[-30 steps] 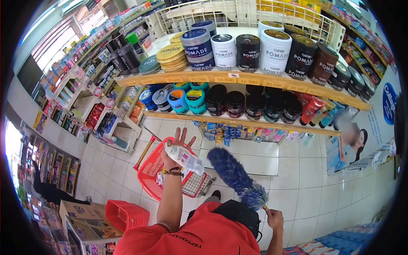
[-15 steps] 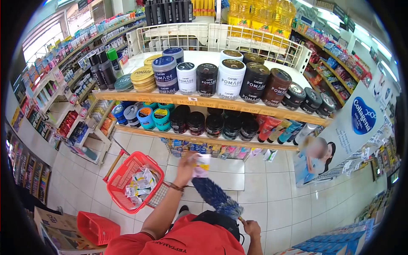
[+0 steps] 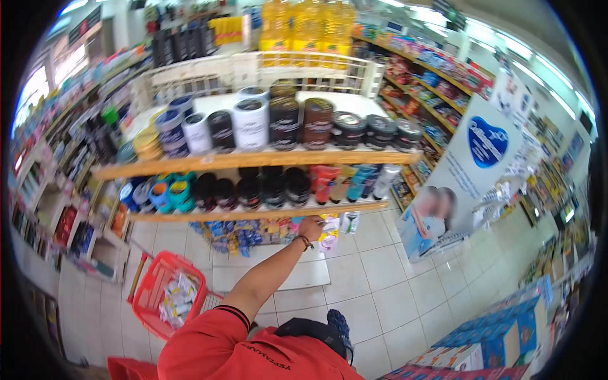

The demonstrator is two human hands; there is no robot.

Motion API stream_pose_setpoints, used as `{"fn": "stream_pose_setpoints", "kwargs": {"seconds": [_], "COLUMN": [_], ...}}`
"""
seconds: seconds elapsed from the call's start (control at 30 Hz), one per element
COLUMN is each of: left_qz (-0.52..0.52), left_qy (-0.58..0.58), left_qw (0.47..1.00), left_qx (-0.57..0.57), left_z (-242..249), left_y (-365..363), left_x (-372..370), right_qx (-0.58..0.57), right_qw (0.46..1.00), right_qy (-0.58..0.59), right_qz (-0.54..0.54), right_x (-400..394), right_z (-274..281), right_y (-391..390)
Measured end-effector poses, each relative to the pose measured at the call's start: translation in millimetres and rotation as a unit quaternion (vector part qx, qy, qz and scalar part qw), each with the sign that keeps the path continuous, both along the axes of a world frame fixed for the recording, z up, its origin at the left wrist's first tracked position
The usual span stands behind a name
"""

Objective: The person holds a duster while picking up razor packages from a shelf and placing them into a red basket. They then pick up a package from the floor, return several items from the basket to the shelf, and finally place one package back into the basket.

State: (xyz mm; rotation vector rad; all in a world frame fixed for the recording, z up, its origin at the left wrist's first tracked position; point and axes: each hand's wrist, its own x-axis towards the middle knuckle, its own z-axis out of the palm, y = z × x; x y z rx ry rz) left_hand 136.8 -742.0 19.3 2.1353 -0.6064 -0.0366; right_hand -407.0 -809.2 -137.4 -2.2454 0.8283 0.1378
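Observation:
My left hand (image 3: 310, 227) reaches forward to the low front of the shelf unit, its fingers closed at the top of a small white and pink packet (image 3: 329, 239) with a yellow patch. Whether that packet also hangs from something there cannot be made out. Left of the hand are several small hanging packs (image 3: 244, 237), mostly blue, under the lower shelf. A white and green packet (image 3: 349, 221) hangs to the right. The dark blue feather duster (image 3: 339, 324) shows beside my body at the bottom, with its handle hidden. My right hand is out of view.
Pomade jars (image 3: 251, 126) line the upper shelf (image 3: 253, 162); more jars and tubes (image 3: 324, 183) stand below. A red basket (image 3: 147, 310) of white packets is at left. A Collagena banner (image 3: 465, 171) and stacked blue boxes (image 3: 487, 342) stand at right.
My left hand has moved forward and right with the packet, from in front of my body to the shelf's low front. My right hand has left the view. The camera view has shifted right.

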Motion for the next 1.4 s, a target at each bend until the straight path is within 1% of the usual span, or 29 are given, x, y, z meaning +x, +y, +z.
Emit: {"fn": "stream_pose_setpoints", "kwargs": {"seconds": [0.03, 0.07, 0.13, 0.2, 0.5, 0.63, 0.7, 0.77, 0.8, 0.87, 0.9, 0.93, 0.97, 1.03, 1.07, 1.1, 1.13, 1.2, 1.23, 1.27, 1.3, 1.33, 1.37, 1.4], "left_qz": [0.001, -0.016, 0.046, 0.032, 0.047, 0.07, 0.113, 0.176, 0.18, 0.155, 0.085, 0.009, 0.013, 0.053, 0.015, -0.121, -0.12, -0.152, -0.166, -0.175, -0.182, -0.171, -0.09, -0.108], "left_qy": [-0.006, -0.017, 0.033, 0.031, 0.084, 0.115, 0.027, 0.064, 0.07, 0.035, 0.012, 0.024, 0.017, -0.045, 0.116, 0.13, 0.133, 0.098, 0.086, 0.074, 0.062, 0.075, 0.02, 0.079], "left_qw": [1.0, 0.999, 0.99, 0.99, 0.982, 0.975, 0.989, 0.979, 0.978, 0.984, 0.996, 0.998, 0.997, 0.994, 0.976, 0.971, 0.972, 0.972, 0.972, 0.971, 0.97, 0.97, 0.991, 0.987], "left_qx": [0.029, 0.03, 0.13, 0.137, 0.164, 0.174, 0.088, 0.076, 0.077, 0.075, -0.016, -0.064, -0.069, 0.08, 0.185, 0.158, 0.153, 0.147, 0.146, 0.147, 0.15, 0.153, 0.092, 0.092], "left_z": [-6, -9, -9, -12, -17, -18, -49, -19, -12, -8, -10, -15, -31, -53, -29, -58, -76, -114, -135, -150, -166, -121, -63, -77], "left_y": [-10, -20, -36, -44, -61, -68, -69, -64, -63, -66, -65, -68, -75, -90, -89, -96, -107, -117, -112, -98, -77, -58, -14, 7], "left_x": [15, 28, 44, 48, 46, 45, 48, 22, 5, -18, -27, -26, -16, 5, 21, 62, 83, 106, 107, 102, 96, 45, -4, -29], "right_qx": [0.003, 0.007, 0.015, 0.023, 0.038, 0.04, 0.04, 0.039, 0.037, 0.031, 0.028, 0.025, 0.021, 0.014, 0.01, 0.005, -0.001, -0.011, -0.014, -0.017, -0.007, 0.004, 0.016, 0.029], "right_qw": [1.0, 0.999, 0.995, 0.991, 0.971, 0.961, 0.954, 0.947, 0.945, 0.942, 0.943, 0.943, 0.943, 0.941, 0.939, 0.936, 0.933, 0.924, 0.919, 0.919, 0.92, 0.922, 0.923, 0.925], "right_qy": [-0.006, -0.01, -0.013, -0.005, 0.078, 0.119, 0.148, 0.177, 0.188, 0.197, 0.196, 0.194, 0.191, 0.188, 0.189, 0.192, 0.199, 0.223, 0.239, 0.252, 0.255, 0.257, 0.257, 0.257], "right_qz": [-0.027, -0.052, -0.094, -0.128, -0.223, -0.248, -0.256, -0.264, -0.266, -0.268, -0.269, -0.27, -0.273, -0.282, -0.289, -0.295, -0.301, -0.311, -0.312, -0.302, -0.297, -0.291, -0.284, -0.277], "right_x": [8, 16, 28, 26, -12, -27, -49, -68, -75, -74, -66, -53, -41, -20, -14, -11, -13, -32, -75, -93, -95, -100, -101, -100], "right_z": [0, 1, -4, -12, -24, -17, -11, 0, 3, 4, 0, 1, -3, -7, -11, -12, -12, -9, -73, -39, -12, 4, 14, 23], "right_y": [7, 11, 20, 29, 46, 54, 61, 68, 67, 56, 49, 41, 32, 19, 12, 5, 0, -2, -12, -28, -43, -58, -73, -84]}}
